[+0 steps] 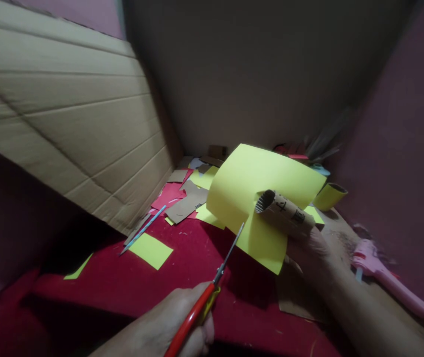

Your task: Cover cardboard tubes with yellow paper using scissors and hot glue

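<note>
My left hand (171,315) is wrapped round scissors (194,315) with red and yellow handles. Their blades look closed or edge-on, and the tips point up beside the lower edge of a large yellow paper sheet (260,168). Over on the right, my right hand (308,248) grips a rolled corrugated cardboard tube (286,213) with dark printing, its open end facing left. The sheet is bent and lies behind the tube. My right fingers are partly hidden, so I cannot tell how they hold the sheet.
Yellow paper pieces (151,250), a blue pencil (145,229) and cardboard scraps (187,203) lie on the red cloth (197,258). A large cardboard panel (67,109) leans at left. A pink glue gun (390,277) and a yellow-covered tube (330,197) are at right.
</note>
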`<state>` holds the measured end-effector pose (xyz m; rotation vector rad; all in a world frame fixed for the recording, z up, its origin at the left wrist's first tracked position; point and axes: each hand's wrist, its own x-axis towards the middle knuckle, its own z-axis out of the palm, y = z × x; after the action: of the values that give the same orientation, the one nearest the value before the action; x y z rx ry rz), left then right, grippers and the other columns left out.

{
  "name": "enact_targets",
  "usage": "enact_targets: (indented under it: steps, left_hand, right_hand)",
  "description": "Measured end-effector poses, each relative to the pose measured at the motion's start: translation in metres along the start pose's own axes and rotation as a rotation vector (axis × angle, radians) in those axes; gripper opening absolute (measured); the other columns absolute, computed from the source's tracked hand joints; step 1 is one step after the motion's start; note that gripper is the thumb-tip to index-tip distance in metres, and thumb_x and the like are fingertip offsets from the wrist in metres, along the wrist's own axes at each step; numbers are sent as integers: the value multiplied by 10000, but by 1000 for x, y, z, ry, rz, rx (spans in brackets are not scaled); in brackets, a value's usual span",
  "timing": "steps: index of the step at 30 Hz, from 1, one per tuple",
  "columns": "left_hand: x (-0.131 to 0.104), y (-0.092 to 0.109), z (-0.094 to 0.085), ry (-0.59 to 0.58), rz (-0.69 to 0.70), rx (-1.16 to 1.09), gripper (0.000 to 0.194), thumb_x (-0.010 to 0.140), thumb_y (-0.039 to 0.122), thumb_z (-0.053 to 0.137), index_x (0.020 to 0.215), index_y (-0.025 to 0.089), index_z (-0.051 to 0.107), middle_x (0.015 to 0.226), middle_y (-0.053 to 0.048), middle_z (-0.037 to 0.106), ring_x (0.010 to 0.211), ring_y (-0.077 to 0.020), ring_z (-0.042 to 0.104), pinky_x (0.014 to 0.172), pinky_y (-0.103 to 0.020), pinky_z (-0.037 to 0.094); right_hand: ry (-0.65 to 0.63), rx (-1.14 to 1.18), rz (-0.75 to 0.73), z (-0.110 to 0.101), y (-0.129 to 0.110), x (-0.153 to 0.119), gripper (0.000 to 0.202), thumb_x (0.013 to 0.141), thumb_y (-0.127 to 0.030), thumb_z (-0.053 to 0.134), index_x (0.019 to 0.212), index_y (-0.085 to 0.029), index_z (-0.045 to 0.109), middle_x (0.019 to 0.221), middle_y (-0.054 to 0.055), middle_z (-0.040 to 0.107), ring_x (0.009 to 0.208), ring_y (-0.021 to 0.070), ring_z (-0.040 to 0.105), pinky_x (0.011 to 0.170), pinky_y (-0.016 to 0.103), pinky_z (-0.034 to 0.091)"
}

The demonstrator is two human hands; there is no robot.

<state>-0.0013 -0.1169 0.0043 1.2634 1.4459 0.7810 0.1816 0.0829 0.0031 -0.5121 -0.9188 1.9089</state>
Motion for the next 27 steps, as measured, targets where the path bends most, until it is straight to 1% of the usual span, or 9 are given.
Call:
enact_targets:
  steps: [5,8,11,13,15,17,20,25,27]
  left_hand:
    - [0,3,-3,-44,-37,-87,290,918,321,554,1176,190,572,1215,-85,584,989,-217,610,831,-419,527]
    - [6,4,1,-32,-48,-129,262,928,358,518,1090,181,624,1031,-83,665,921,-223,642,789,-386,545]
    - [12,1,7,-2,-71,-167,342,938,421,443,905,175,679,787,-84,689,859,-257,672,716,-356,557]
    - [12,-1,9,-10,-95,-181,370,935,433,441,834,171,682,755,-86,686,848,-264,676,707,-350,556]
    - [9,-2,7,-43,-106,-178,326,927,411,483,861,162,683,813,-84,690,859,-250,669,738,-352,552]
    - [4,-2,2,-80,-99,-161,253,920,365,531,1002,159,654,980,-80,675,900,-226,649,777,-374,545]
    - [-1,0,-4,-124,-86,-131,293,915,320,560,1172,182,572,1197,-83,593,978,-216,615,821,-417,530]
    - [-2,2,-6,-137,-45,-83,325,911,322,567,1199,173,555,1214,-90,581,1001,-230,610,826,-434,528]
    - [-2,3,-6,-126,-21,-63,284,908,322,568,1149,172,582,1165,-81,604,970,-219,615,822,-420,525]
  right_hand:
    - [-3,-4,-9,1,4,-2,211,697,-267,693,907,-246,695,883,11,743,875,254,690,876,454,537]
    - [-17,-15,-1,1,9,-3,210,723,-265,680,932,-256,697,887,1,742,851,242,694,886,447,532]
    - [1,25,56,-1,11,-3,181,742,-288,668,914,-249,704,858,0,746,795,220,697,892,443,529]
    - [16,51,67,-2,10,-3,171,736,-303,684,896,-249,704,841,-7,748,786,209,696,903,433,524]
    - [20,52,31,-3,9,-3,191,707,-288,719,894,-251,703,818,-13,748,828,215,694,924,425,512]
    - [16,35,-11,-2,8,-4,208,695,-271,738,899,-254,704,813,-15,749,883,226,688,947,425,496]
    - [-8,2,-10,0,8,-7,195,716,-300,728,904,-250,712,857,3,754,943,247,678,967,442,478]
    - [-10,18,27,0,10,-6,241,681,-305,755,911,-242,719,859,11,757,960,276,675,966,472,476]
    - [-12,9,15,0,11,-6,248,685,-307,757,921,-241,720,873,11,757,959,273,677,969,467,476]
